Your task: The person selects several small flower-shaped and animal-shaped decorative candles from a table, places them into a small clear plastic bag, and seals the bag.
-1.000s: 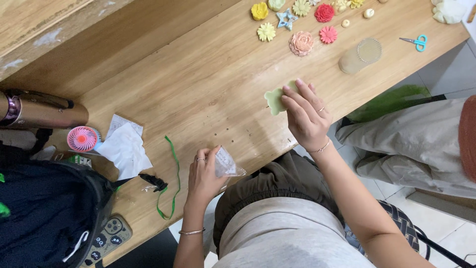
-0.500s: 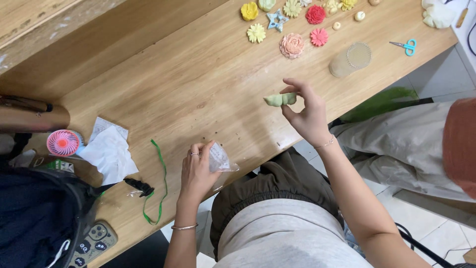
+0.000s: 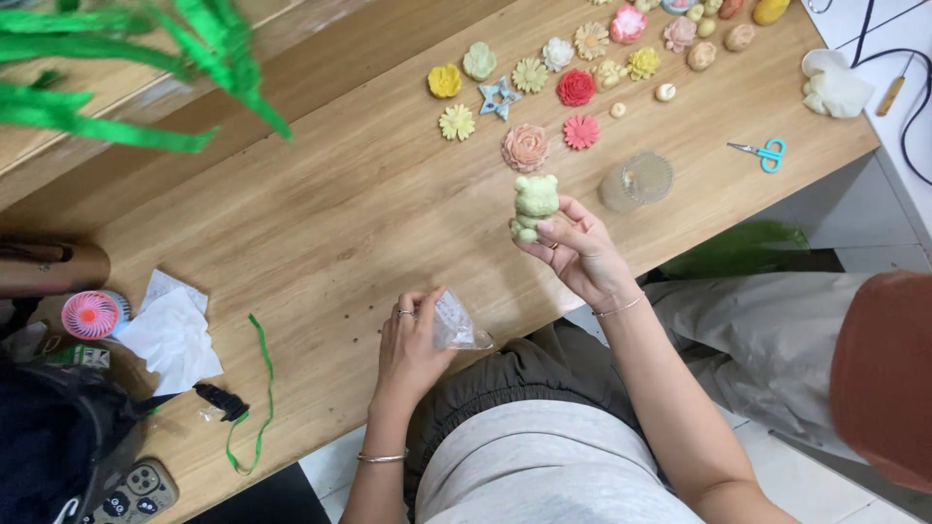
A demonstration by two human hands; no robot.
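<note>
Above the counter (image 3: 320,223), my right hand (image 3: 581,254) pinches a pale green bear figure (image 3: 533,206) by its lower body; it looks light, soft and easily dented, so fingertips suit it. My left hand (image 3: 413,347) grips a small clear bag (image 3: 456,322).

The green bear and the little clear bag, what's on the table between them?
Nothing: in the head view, only bare wooden table separates the green bear from the clear bag.
</note>
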